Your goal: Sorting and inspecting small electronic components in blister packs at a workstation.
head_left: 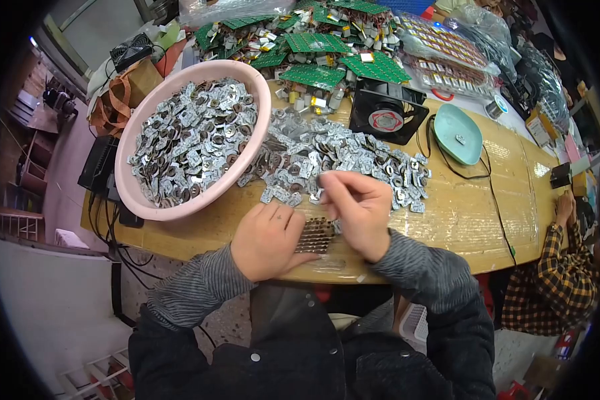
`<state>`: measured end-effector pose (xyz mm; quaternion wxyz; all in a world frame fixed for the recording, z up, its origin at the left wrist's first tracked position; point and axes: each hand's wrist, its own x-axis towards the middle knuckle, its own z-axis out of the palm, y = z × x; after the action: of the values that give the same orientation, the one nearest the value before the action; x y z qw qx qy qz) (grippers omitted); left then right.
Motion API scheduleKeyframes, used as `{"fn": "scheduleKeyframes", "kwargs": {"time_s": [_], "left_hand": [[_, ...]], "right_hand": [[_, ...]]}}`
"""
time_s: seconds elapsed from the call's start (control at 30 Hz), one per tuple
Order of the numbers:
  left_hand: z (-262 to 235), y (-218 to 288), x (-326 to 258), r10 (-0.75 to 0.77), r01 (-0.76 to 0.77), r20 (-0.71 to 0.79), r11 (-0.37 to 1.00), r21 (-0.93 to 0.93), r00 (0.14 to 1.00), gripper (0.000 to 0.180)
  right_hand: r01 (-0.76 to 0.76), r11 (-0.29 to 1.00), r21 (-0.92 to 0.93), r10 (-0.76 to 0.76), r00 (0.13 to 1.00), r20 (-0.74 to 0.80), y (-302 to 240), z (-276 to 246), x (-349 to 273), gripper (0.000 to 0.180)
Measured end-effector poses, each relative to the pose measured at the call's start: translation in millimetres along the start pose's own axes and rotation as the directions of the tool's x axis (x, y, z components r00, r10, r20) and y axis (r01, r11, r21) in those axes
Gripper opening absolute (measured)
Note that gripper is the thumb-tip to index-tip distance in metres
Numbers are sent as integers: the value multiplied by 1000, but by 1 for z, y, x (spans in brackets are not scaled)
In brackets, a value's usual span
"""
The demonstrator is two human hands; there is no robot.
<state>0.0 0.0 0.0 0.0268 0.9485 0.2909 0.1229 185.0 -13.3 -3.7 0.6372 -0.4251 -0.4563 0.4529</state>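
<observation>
While a smooth, round pink basin (264, 107) sits at ten o'clock, jagged silvery pieces (360, 157) heap at one. The right hand (363, 212) is curled nearly closed, any contents impossible to tell; the left hand (268, 239), half-bent, clasps a studded, brownish metal block (315, 235) at its fingers' four o'clock.

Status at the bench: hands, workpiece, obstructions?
Left hand braced against ridged brown block. Right hand beside it, fingers curled, contents unclear. Loose silvery metal parts heaped just beyond.
</observation>
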Motion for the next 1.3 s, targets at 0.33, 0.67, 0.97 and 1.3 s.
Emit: {"fn": "scheduleKeyframes", "kwargs": {"time_s": [0.33, 0.67, 0.97, 1.3], "left_hand": [[-4, -8, 20, -269, 128, 79, 169, -977, 960, 59], [4, -8, 83, -64, 268, 492, -774, -574, 868, 69], [14, 3, 60, -192, 286, 466, -576, -766, 864, 64], [3, -24, 17, -390, 343, 150, 491, -801, 909, 59]], "right_hand": [[42, 992, -122, -46, 999, -27, -7, -48, 30, 13], [296, 844, -448, -365, 928, -75, -12, -58, 29, 7], [883, 465, -69, -705, 416, 575, -3, -28, 22, 23], [565, 725, -394, -532, 823, 201, -13, -65, 31, 5]]}}
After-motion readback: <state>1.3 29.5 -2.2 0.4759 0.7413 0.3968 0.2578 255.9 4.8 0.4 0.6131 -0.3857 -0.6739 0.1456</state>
